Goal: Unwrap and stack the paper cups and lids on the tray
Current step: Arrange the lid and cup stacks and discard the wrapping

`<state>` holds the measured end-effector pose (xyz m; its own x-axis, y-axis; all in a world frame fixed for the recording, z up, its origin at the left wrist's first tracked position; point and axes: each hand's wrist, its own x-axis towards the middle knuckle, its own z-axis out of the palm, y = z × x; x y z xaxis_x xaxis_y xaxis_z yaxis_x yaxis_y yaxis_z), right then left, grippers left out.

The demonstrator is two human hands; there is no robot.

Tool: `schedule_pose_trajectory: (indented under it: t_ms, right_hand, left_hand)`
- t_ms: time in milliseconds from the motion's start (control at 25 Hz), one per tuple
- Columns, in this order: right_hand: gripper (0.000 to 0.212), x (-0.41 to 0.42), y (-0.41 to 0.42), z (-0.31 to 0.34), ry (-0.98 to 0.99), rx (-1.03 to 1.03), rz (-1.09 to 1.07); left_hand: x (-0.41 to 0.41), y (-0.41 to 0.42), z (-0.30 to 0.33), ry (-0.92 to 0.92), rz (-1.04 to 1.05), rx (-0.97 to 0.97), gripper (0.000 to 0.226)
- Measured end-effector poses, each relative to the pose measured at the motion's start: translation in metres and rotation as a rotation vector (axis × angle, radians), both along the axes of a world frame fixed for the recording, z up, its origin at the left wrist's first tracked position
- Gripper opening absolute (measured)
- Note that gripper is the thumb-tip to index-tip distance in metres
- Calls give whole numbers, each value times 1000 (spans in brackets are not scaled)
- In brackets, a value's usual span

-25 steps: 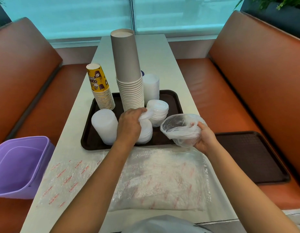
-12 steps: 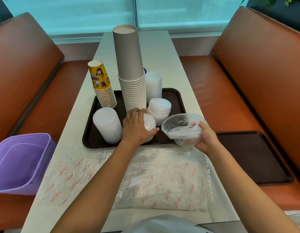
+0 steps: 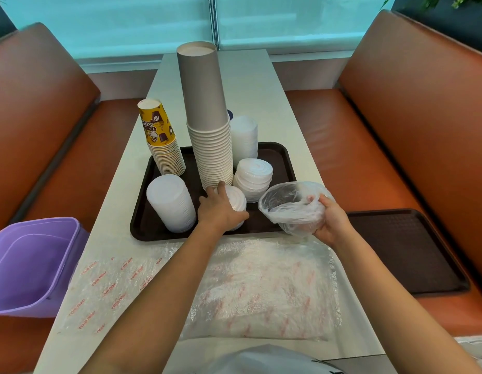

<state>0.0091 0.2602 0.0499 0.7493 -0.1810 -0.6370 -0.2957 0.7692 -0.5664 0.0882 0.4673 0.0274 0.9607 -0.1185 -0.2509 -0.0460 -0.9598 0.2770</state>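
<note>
Lid stack [image 3: 235, 202] half-hidden under left hand [image 3: 221, 209]

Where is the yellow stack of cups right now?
In the head view, the yellow cup stack stands at the far left corner of the dark tray, just left of the tall grey cup stack and behind a white lid stack.

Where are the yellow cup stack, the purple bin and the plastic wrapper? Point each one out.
yellow cup stack [image 3: 156, 126], head view, on the printed side of the top cup.
purple bin [image 3: 43, 225], head view, on its far rim.
plastic wrapper [image 3: 291, 209], head view, on its crumpled clear film left of the right hand.
</note>
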Motion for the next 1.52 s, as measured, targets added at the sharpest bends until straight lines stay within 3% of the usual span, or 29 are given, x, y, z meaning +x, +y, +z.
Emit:
schedule_pose_trajectory:
  t_ms: [120, 200, 280, 360, 400, 480, 520, 600, 720, 800, 880, 960, 1000, 1080, 1120, 1200, 1280, 1320, 1400, 1520]
  right_hand:
    - [28, -2, 0, 5, -31, -1, -5]
    - [27, -3, -1, 4, -65, -36, 22]
    - [28, -4, 1, 4, -94, -44, 52]
    - [36, -6, 6, 7, -142, -7, 127]
    - [41, -8, 8, 10, -170, 13, 171]
    - [47, -14, 13, 17, -236, -10, 264]
    - [44, -18, 14, 22, -266, -25, 310]
    - [41, -28, 14, 26, -303, -82, 408]
    - [19, -37, 6, 23, -241, -276, 384]
    - [18, -38, 2, 16, -145, -415, 248]
    - [16, -36, 1, 10, -97, -479, 81]
    - [13, -37, 4, 6, -118, -558, 10]
    - [9, -38, 8, 7, -146, -609, 21]
    - [4, -41, 20, 11, -228, -651, 112]
    - [13, -44, 27, 14, -283, -624, 173]
    - [49, -51, 39, 22, -416, -514, 305]
    - [63, -59, 47, 31, -535, -388, 373]
    - [58, -63, 49, 34, -564, -345, 365]
    - [34, -72, 50, 36, -515, -373, 335]
    - [21, -84, 44, 27, -294, -734, 550]
  left_hand:
    - [-1, 3, 5, 2, -37, 56, 106]
    - [-10, 3, 15, -177, -65, 69, 100]
    - [-29, -5, 30, -481, -104, -149, 80]
    - [-54, -19, 47, -702, -278, -425, 67]
    - [-64, -26, 53, -708, -389, -457, 64]
    - [-78, -37, 56, -522, -473, -412, 53]
    - [-80, -38, 55, -402, -427, -440, 42]
    - [-78, -32, 51, -251, -203, -736, 19]
    - [-68, -13, 56, -147, 303, -1249, 27]
    - [-62, 5, 64, -118, 516, -1405, 31]
    - [-63, 20, 69, -167, 546, -1319, 27]
    - [-68, 30, 68, -396, 466, -1059, 11]
    - [-72, 33, 69, -560, 392, -926, 15]
    - [-76, 30, 75, -801, 79, -788, 29]
    - [-78, 24, 80, -811, -111, -754, 32]
    - [-85, 10, 85, -634, -395, -634, 40]
    - [-90, 1, 86, -260, -472, -526, 42]
    - [-90, 2, 83, -116, -443, -558, 35]
    - [-88, 11, 78, -93, -303, -762, 16]
    - [-85, 27, 82, -97, -38, -1058, 16]
